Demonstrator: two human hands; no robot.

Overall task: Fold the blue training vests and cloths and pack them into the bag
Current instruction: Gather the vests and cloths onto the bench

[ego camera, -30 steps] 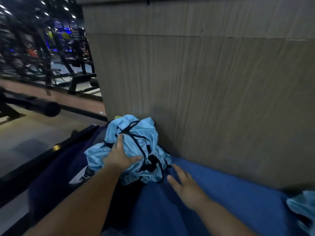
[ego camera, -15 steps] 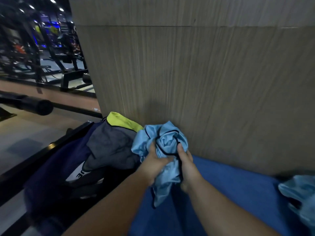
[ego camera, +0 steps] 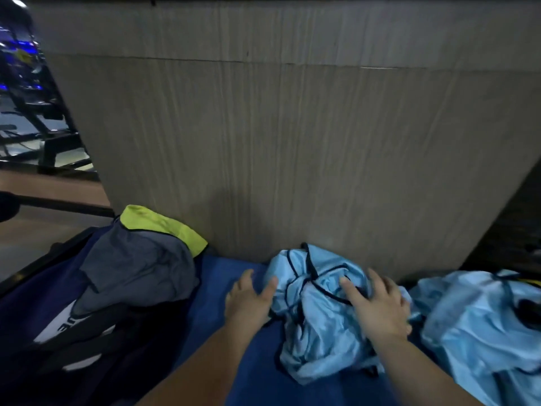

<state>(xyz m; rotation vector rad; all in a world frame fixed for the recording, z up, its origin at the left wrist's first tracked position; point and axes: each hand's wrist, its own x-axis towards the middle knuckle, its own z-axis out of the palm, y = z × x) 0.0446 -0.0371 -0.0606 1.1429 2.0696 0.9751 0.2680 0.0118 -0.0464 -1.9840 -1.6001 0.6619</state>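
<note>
Glossy, crumpled cloth vest on a matt blue mat — streaked wood-grain wall behind.

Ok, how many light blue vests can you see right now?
2. One crumpled vest lies on the blue mat under the right hand. A second heap sits at the right edge; more may be bundled inside.

Grey grained wall; dim gym equipment left
</note>
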